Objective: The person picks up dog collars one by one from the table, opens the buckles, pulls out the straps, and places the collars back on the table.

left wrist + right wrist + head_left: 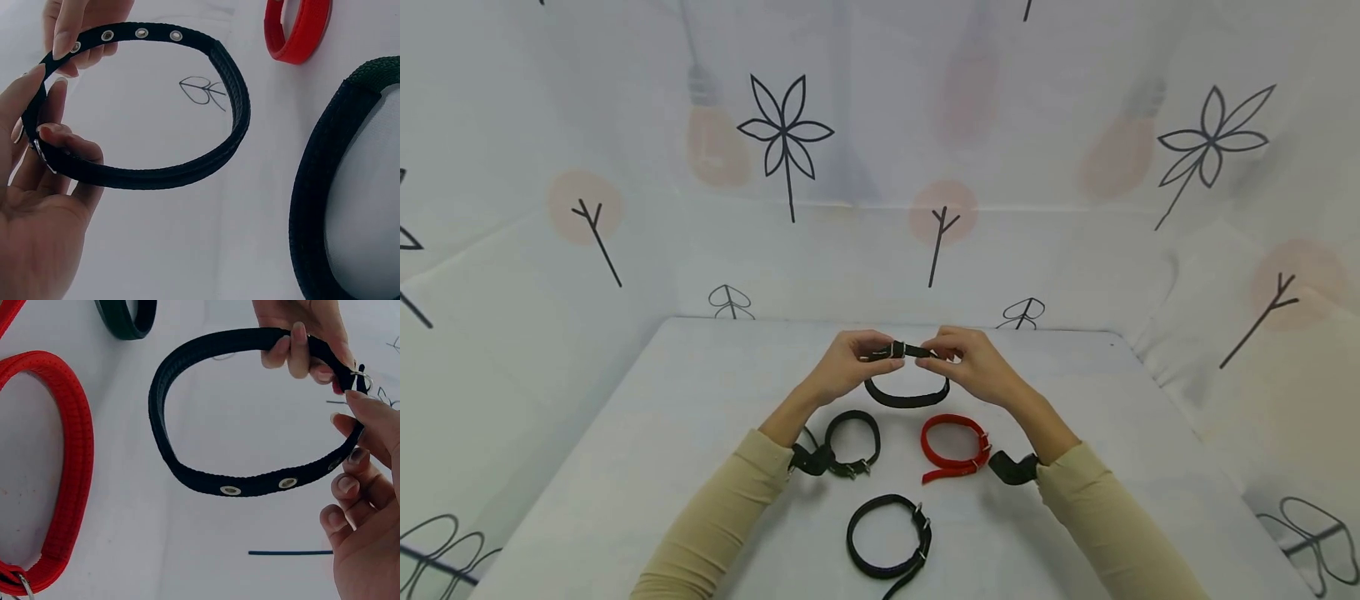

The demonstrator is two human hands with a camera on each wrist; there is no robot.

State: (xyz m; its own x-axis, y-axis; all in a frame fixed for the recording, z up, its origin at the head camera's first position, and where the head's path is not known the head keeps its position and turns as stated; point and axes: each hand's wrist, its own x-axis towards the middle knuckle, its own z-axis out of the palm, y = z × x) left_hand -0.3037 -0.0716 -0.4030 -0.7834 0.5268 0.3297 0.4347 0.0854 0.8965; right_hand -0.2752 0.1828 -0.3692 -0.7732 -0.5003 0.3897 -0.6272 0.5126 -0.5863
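Note:
Both hands hold a dark collar (pixel 907 401) up over the far part of the table, bent into a loop. My left hand (pixel 852 360) grips its buckle end; the metal buckle (pixel 44 156) shows beside the fingers in the left wrist view. With thumb and fingers, my right hand (pixel 967 360) pinches the strap end that has metal-rimmed holes (pixel 288 483). At the buckle the two ends meet between the hands. The padded band of the collar hangs below them, toward the wearer.
Nearer on the white table (pixel 625 467) lie a dark green collar (pixel 877 433) by the left wrist, a red collar (pixel 927 442) by the right wrist, and a black collar (pixel 852 542) at the front. A patterned white cloth (pixel 865 275) hangs behind.

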